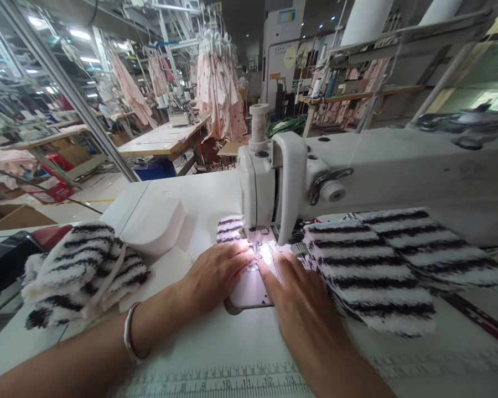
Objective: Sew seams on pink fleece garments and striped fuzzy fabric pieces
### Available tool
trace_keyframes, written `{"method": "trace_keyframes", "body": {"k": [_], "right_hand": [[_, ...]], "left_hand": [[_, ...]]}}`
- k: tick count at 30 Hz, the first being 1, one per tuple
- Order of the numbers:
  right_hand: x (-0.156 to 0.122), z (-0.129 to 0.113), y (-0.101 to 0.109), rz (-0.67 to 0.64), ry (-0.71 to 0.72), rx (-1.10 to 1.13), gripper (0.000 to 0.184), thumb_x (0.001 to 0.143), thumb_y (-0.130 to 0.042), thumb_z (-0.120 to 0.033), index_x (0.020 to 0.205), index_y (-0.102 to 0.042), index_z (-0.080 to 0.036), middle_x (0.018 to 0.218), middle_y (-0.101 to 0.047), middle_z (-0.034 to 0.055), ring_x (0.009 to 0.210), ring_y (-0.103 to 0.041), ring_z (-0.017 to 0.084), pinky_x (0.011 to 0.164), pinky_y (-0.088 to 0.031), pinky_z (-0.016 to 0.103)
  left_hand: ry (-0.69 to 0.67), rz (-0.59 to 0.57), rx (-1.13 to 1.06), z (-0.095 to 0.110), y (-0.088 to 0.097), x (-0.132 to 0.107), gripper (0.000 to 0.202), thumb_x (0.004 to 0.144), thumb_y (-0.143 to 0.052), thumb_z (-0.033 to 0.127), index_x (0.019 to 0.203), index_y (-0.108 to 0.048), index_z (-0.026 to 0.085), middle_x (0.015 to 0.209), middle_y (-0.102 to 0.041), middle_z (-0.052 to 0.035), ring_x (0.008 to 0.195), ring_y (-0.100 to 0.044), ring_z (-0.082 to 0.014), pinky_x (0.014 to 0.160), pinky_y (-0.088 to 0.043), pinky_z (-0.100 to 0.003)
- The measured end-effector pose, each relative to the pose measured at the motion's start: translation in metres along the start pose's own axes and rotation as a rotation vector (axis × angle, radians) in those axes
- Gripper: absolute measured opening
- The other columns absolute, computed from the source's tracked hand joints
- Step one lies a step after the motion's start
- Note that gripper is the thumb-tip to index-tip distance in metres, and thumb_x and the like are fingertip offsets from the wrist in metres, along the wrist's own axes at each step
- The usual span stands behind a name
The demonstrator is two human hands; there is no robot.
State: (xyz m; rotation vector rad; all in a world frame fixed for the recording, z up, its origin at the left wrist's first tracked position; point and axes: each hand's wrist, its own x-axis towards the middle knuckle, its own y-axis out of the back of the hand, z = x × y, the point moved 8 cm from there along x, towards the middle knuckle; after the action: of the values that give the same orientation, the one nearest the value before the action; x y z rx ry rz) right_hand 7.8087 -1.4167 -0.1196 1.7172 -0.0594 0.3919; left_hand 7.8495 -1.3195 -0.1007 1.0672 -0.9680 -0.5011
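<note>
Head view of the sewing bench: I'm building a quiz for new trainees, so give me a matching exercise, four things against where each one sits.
Things:
1 thread spool
2 bracelet
3 printed ruler
4 bunched striped pile

Places:
a along the near edge of the table
b on top of the sewing machine
c on the wrist of the left hand
d on the table, left of the left hand

Pairs: 1-b, 2-c, 3-a, 4-d.

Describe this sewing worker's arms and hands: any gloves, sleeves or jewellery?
Both are bare: no gloves on the left hand or right hand, and no sleeves reach the forearms in view. A plain, thin silver-coloured bangle circles the left wrist. No rings or watch show.
</note>
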Motion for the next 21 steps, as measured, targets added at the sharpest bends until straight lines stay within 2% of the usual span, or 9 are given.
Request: {"method": "trace_keyframes", "body": {"k": [4, 7, 12, 14, 18, 21], "right_hand": [[-0.019, -0.005, -0.002, 0.090, -0.010, 0.020, 0.062, 0.080, -0.028, 0.007, 0.128, -0.050, -0.025, 0.124, -0.050, 0.0112, 0.120, -0.043, 0.027, 0.088, -0.045, 0.046], [-0.035, -0.008, -0.004, 0.150, -0.005, 0.042, 0.070, 0.077, -0.025, 0.011, 0.133, -0.045, -0.025, 0.130, -0.045, 0.0123, 0.124, -0.039, 0.026, 0.093, -0.042, 0.047], [-0.046, -0.006, -0.006, 0.194, -0.012, 0.109, 0.067, 0.077, -0.025, 0.010, 0.131, -0.047, -0.024, 0.131, -0.045, 0.0114, 0.124, -0.038, 0.025, 0.096, -0.040, 0.045], [-0.047, -0.005, -0.007, 0.191, -0.017, 0.130, 0.066, 0.077, -0.026, 0.010, 0.129, -0.049, -0.023, 0.130, -0.046, 0.0107, 0.124, -0.039, 0.024, 0.098, -0.040, 0.045], [-0.047, -0.006, -0.004, 0.206, -0.012, 0.112, 0.062, 0.078, -0.026, 0.009, 0.125, -0.053, -0.021, 0.126, -0.049, 0.0118, 0.121, -0.042, 0.025, 0.097, -0.041, 0.047], [-0.046, -0.010, 0.000, 0.224, 0.018, 0.065, 0.058, 0.079, -0.028, 0.008, 0.122, -0.056, -0.018, 0.123, -0.052, 0.0136, 0.119, -0.045, 0.027, 0.094, -0.043, 0.047]], "left_hand": [[-0.007, -0.078, -0.004, -0.006, -0.001, -0.001, 0.026, 0.091, -0.041, 0.010, 0.114, -0.051, 0.014, 0.104, -0.060, -0.0102, 0.093, -0.058, -0.0193, 0.080, -0.054, -0.036], [0.027, -0.097, 0.025, -0.007, 0.002, -0.002, 0.027, 0.091, -0.041, 0.010, 0.117, -0.047, 0.013, 0.107, -0.058, -0.0109, 0.098, -0.055, -0.0195, 0.084, -0.052, -0.035], [0.130, -0.235, 0.168, -0.008, -0.005, 0.001, 0.014, 0.089, -0.043, 0.010, 0.101, -0.049, 0.013, 0.093, -0.058, -0.0078, 0.080, -0.055, -0.0185, 0.071, -0.052, -0.032], [0.154, -0.281, 0.219, -0.006, -0.009, 0.005, 0.013, 0.084, -0.048, 0.007, 0.095, -0.050, 0.013, 0.092, -0.057, -0.0086, 0.080, -0.055, -0.0197, 0.071, -0.052, -0.033], [0.205, -0.276, 0.274, -0.002, -0.014, 0.013, 0.014, 0.076, -0.055, 0.003, 0.088, -0.053, 0.011, 0.089, -0.056, -0.0110, 0.079, -0.054, -0.0238, 0.068, -0.052, -0.036], [0.243, -0.253, 0.293, -0.006, -0.018, 0.020, 0.013, 0.077, -0.050, 0.001, 0.084, -0.055, 0.010, 0.084, -0.055, -0.0120, 0.077, -0.055, -0.0257, 0.064, -0.052, -0.038]]}}
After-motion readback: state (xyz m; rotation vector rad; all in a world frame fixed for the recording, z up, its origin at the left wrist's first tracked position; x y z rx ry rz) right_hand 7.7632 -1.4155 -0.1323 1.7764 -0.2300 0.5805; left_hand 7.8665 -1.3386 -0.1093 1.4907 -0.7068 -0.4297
